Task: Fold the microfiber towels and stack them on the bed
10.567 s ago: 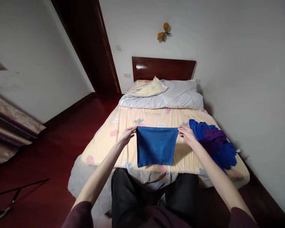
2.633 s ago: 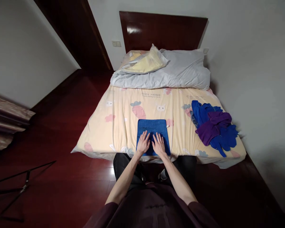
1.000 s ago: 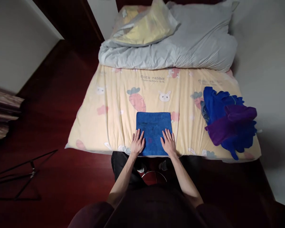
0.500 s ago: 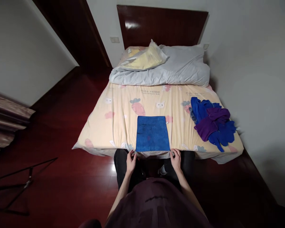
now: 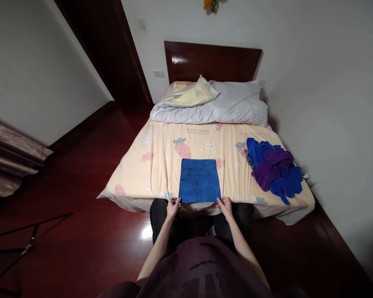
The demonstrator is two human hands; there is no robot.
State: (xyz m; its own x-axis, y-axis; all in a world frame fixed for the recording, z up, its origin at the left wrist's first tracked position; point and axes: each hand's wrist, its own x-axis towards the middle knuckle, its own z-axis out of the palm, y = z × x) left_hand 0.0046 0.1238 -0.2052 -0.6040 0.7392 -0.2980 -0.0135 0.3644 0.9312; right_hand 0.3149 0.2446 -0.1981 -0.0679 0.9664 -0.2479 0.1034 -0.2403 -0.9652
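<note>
Your left grip (image 5: 173, 205) and right grip (image 5: 225, 204) each pinch a near corner of the folded blue towel (image 5: 199, 181) on the bed (image 5: 149, 165); cloths (image 5: 275, 171) heaped beyond your right grip

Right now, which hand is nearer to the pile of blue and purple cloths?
Right. The right hand is at the near right corner of the blue towel, toward the pile; the left hand is at its near left corner, farther off.
</note>
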